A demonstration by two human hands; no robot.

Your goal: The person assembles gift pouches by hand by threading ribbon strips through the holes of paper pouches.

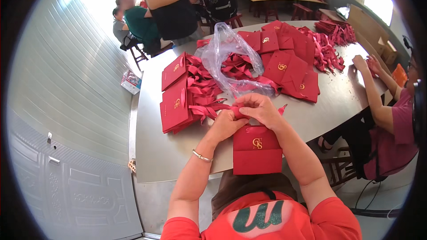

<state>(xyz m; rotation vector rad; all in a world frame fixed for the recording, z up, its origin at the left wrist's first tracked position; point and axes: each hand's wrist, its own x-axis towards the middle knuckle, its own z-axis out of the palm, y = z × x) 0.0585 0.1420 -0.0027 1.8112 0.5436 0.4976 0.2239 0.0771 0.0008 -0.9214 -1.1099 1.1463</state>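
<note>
A small red paper gift bag [257,161] with a gold emblem lies at the table's near edge, its lower part jutting toward my lap. Just above its top, both my hands meet on a red ribbon [240,113]. My left hand [227,126] is closed, its fingers pinching the ribbon. Thumb and fingers of my right hand [260,110] are also pressed together on it. A ribbon end [283,109] sticks out to the right of my right hand. The exact fold of the ribbon is partly hidden by my fingers.
Stacked red bags [177,102] with ribbon handles lie left; more bags [284,69] are piled right. A clear plastic bag [222,58] sits between them on the metal table [155,151]. A co-worker [396,111] sits at the right; other people are behind the table.
</note>
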